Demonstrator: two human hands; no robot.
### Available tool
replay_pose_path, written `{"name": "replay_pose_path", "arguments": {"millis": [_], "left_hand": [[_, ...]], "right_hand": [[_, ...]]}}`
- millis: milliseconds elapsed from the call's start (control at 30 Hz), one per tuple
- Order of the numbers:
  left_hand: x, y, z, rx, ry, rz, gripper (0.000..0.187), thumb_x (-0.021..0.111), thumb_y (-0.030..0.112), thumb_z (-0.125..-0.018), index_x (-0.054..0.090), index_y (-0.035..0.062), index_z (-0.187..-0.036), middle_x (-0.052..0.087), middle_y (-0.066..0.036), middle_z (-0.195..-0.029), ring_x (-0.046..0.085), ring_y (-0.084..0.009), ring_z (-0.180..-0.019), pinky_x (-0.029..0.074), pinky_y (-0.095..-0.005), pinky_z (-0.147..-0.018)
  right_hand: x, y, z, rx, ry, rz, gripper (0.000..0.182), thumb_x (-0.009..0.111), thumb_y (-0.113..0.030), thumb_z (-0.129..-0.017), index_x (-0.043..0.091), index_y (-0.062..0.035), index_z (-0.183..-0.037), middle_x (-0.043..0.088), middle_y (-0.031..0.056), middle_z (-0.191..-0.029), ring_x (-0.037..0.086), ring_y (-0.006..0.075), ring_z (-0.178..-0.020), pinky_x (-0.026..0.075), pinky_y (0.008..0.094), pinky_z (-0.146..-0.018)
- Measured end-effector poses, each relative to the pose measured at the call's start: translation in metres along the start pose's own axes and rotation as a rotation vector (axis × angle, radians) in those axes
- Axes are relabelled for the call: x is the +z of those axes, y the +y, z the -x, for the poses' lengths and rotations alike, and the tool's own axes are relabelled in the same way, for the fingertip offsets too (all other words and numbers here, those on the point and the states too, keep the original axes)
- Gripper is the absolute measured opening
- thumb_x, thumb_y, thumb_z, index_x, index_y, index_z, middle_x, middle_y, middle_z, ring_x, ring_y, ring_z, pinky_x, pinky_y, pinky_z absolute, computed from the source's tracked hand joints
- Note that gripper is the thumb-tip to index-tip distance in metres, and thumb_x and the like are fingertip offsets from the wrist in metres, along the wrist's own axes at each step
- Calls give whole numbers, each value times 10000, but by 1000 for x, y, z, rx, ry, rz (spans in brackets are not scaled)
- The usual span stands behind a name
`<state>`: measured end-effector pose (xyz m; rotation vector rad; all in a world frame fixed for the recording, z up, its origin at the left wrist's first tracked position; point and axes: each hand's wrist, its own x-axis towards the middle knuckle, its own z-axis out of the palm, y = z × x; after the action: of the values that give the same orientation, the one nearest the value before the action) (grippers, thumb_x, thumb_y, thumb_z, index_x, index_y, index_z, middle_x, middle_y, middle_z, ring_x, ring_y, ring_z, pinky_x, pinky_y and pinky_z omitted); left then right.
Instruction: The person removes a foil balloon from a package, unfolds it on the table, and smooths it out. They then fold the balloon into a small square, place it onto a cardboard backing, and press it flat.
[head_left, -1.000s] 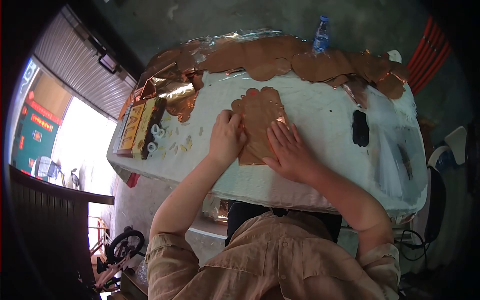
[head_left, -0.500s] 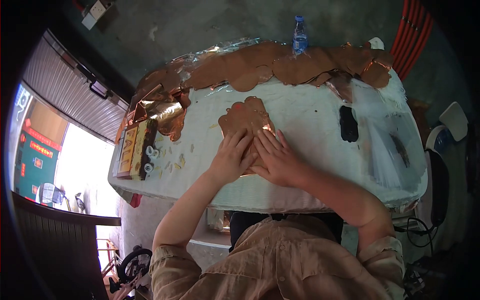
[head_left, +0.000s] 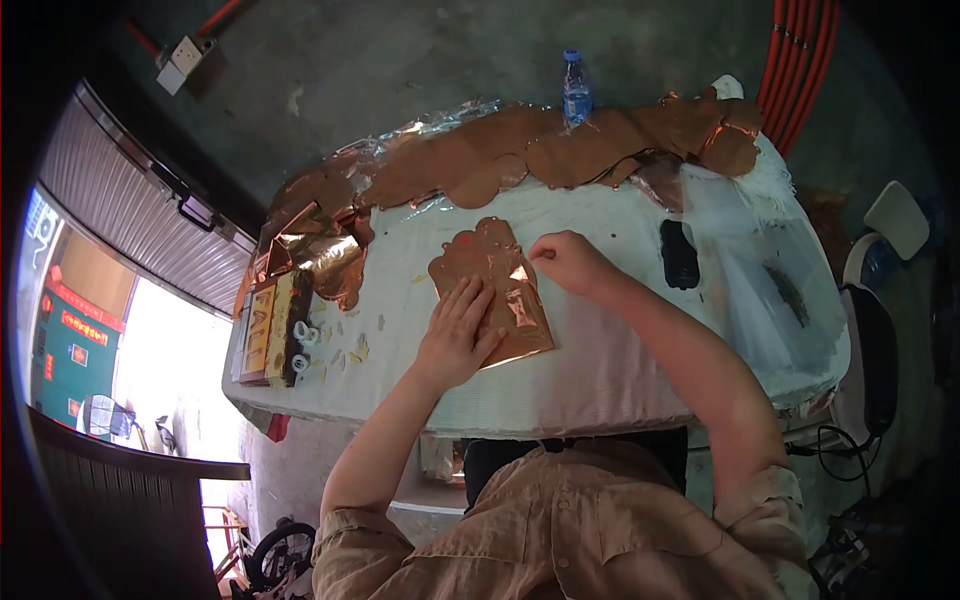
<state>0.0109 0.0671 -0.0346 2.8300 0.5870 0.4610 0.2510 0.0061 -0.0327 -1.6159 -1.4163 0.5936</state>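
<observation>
Across the white table (head_left: 600, 370), the left hand (head_left: 455, 335) is still pressing flat on the copper foil sheet (head_left: 490, 290), while the right hand (head_left: 565, 262) has lifted off, fingertips pinched at its upper edge.

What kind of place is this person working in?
Probably a small craft workshop opening onto a street: a roller shutter, bare concrete wall, and a work table heaped with copper foil cut-outs.
</observation>
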Motion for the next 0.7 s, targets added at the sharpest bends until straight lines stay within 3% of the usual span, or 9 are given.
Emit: {"name": "replay_pose_path", "arguments": {"millis": [67,133,367,467,533,633,700], "left_hand": [[1,-1,0,2,-3,-4,598,566,362,-884,423,17,-1351,370,-195,-1431,297,-333,-1362,230,-444,-1118],[0,-1,0,-2,-14,0,600,569,356,-883,419,18,-1354,368,-196,-1432,297,-334,-1362,231,-446,-1118],[-1,1,0,-20,-8,33,606,571,357,-881,416,20,-1359,363,-193,-1437,288,-333,-1367,228,-446,-1120],[-3,0,-1,-26,-26,22,587,579,336,-884,417,39,-1365,357,-182,-1444,288,-341,-1366,231,-438,-1120],[-3,1,0,-27,-30,16,587,582,327,-879,417,39,-1364,357,-185,-1443,290,-342,-1364,233,-441,-1119],[-1,1,0,-20,-13,33,619,583,363,-871,417,20,-1359,369,-203,-1429,296,-341,-1361,228,-455,-1119],[-1,1,0,-15,-17,30,620,583,361,-871,415,21,-1361,370,-204,-1428,295,-342,-1361,229,-455,-1118]], "right_hand": [[8,4,-13,-10,-10,36,152,626,-109,-801,662,10,-887,671,95,-748,621,156,-667,492,311,-636],[13,5,-26,54,-12,143,162,646,-169,-741,694,-19,-780,671,149,-731,661,226,-682,510,342,-650],[14,0,-30,19,-71,145,155,625,-156,-738,684,-12,-739,653,150,-663,642,260,-596,508,355,-613],[8,7,-16,-55,-32,39,120,610,-121,-741,679,-24,-753,647,136,-707,626,272,-642,500,368,-621],[4,19,-2,-251,89,207,124,622,-76,-750,691,-43,-846,631,74,-814,615,232,-742,487,341,-685],[-4,22,13,-422,86,418,128,618,-58,-739,686,-63,-847,587,54,-865,583,247,-803,466,356,-744],[-1,19,17,-458,97,392,130,623,-54,-732,685,-65,-845,585,51,-860,581,243,-815,459,364,-755]]}}
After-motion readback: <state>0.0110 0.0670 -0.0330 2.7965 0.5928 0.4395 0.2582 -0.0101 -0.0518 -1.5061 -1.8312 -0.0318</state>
